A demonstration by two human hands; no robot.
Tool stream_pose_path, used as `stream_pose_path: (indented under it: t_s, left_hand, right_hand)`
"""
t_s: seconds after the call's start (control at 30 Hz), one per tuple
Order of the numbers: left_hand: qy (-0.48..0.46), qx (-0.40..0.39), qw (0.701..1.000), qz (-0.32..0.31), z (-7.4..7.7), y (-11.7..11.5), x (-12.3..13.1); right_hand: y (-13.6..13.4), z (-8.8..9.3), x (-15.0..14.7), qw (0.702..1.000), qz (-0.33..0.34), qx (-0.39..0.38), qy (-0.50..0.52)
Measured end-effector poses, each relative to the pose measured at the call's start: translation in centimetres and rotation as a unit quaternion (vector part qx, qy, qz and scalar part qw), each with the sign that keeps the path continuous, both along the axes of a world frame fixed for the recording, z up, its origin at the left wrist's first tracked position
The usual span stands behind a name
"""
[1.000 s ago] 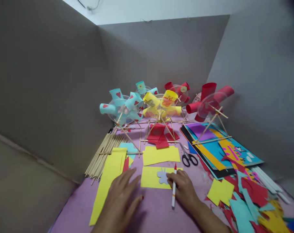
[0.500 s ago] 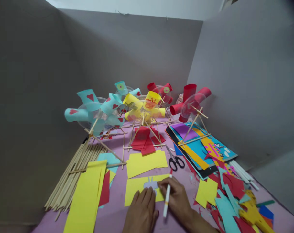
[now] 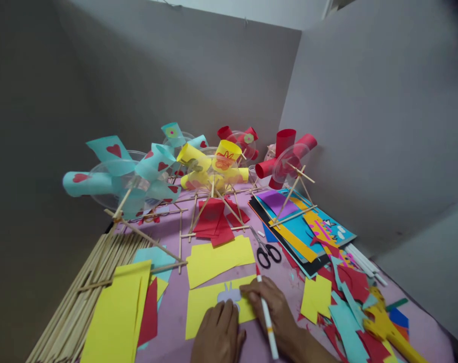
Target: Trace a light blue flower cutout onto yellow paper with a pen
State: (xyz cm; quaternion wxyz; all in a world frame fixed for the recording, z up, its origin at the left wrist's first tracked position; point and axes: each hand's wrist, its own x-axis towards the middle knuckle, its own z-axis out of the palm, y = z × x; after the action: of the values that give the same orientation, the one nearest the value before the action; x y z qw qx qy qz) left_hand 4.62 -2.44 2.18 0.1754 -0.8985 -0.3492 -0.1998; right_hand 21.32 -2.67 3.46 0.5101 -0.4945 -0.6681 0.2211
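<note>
My left hand [image 3: 218, 335] lies flat, fingers together and stretched out, over the lower edge of a yellow paper sheet [image 3: 198, 307]. A small grey-lilac cutout [image 3: 229, 293] with two thin points on top rests on that sheet, just above my left fingertips. My right hand [image 3: 274, 307] is closed around a white marker [image 3: 267, 317] with a red tip, which slants between the fingers. The fingertips of this hand touch the right side of the cutout.
Black-handled scissors [image 3: 265, 252] lie beyond my right hand. Yellow sheets [image 3: 221, 257], red papers [image 3: 213, 219], coloured scraps [image 3: 345, 312] and a yellow glue gun [image 3: 387, 327] surround the hands. Paper pinwheels on stick frames [image 3: 128, 176] stand behind; bundled sticks [image 3: 73, 292] lie left.
The view has shifted, so the table objects sit further left. The marker's lower end has swung right in my right hand. My left hand still rests on the sheet.
</note>
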Motion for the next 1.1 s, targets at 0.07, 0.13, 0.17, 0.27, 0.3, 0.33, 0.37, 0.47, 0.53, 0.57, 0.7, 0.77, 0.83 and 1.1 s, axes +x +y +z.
stream_pose_path:
  t_s: [0.07,0.13,0.17,0.27,0.3,0.33,0.37,0.47,0.53,0.57,0.7,0.77,0.83,1.1]
  left_hand:
    - [-0.010,0.015,1.000,-0.002,-0.1,0.1,0.0]
    - [-0.020,0.024,1.000,-0.003,-0.1,0.2,-0.1]
    - [-0.024,0.026,0.999,-0.003,-0.1,0.2,-0.2]
    - [-0.035,0.021,0.999,-0.005,0.1,0.4,-0.4]
    - [-0.037,0.017,0.999,-0.007,0.1,0.4,-0.5]
    - [-0.038,0.012,0.999,-0.009,0.1,0.4,-0.6]
    - [-0.040,0.009,0.999,-0.010,0.1,0.5,-0.6]
    - [-0.045,0.004,0.999,-0.008,-0.1,0.4,-0.8]
    - [-0.043,-0.002,0.999,-0.006,-0.3,0.4,-0.9]
    - [-0.040,-0.007,0.999,-0.007,-0.4,0.4,-1.0]
    - [-0.026,-0.026,0.999,-0.011,-0.8,0.3,-1.2]
    - [-0.020,-0.034,0.999,-0.010,-1.0,0.3,-1.2]
    - [-0.014,-0.039,0.999,-0.010,-1.1,0.2,-1.3]
    - [-0.019,-0.047,0.999,-0.022,-1.5,0.3,-1.6]
  right_hand:
    - [0.0,-0.5,-0.3,0.996,0.050,0.023,-0.068]
    - [0.1,-0.8,-0.3,0.986,0.078,0.036,-0.141]
    - [0.2,-0.9,-0.3,0.980,0.085,0.039,-0.173]
    - [0.5,-1.1,-0.3,0.966,0.097,0.044,-0.235]
    - [0.6,-1.2,-0.4,0.963,0.101,0.044,-0.244]
    - [0.7,-1.2,-0.5,0.961,0.102,0.043,-0.252]
    - [0.8,-1.3,-0.6,0.961,0.100,0.040,-0.256]
    - [1.0,-1.4,-0.8,0.961,0.078,0.020,-0.265]
    - [1.0,-1.5,-0.7,0.959,0.069,0.009,-0.274]
    - [1.0,-1.4,-0.7,0.958,0.067,0.007,-0.277]
    - [0.8,-1.3,-0.6,0.954,0.091,0.040,-0.284]
    - [0.9,-1.3,-0.8,0.952,0.102,0.042,-0.286]
    - [1.0,-1.4,-1.0,0.954,0.101,0.029,-0.281]
    - [0.6,-1.5,0.1,0.966,0.068,0.059,-0.242]
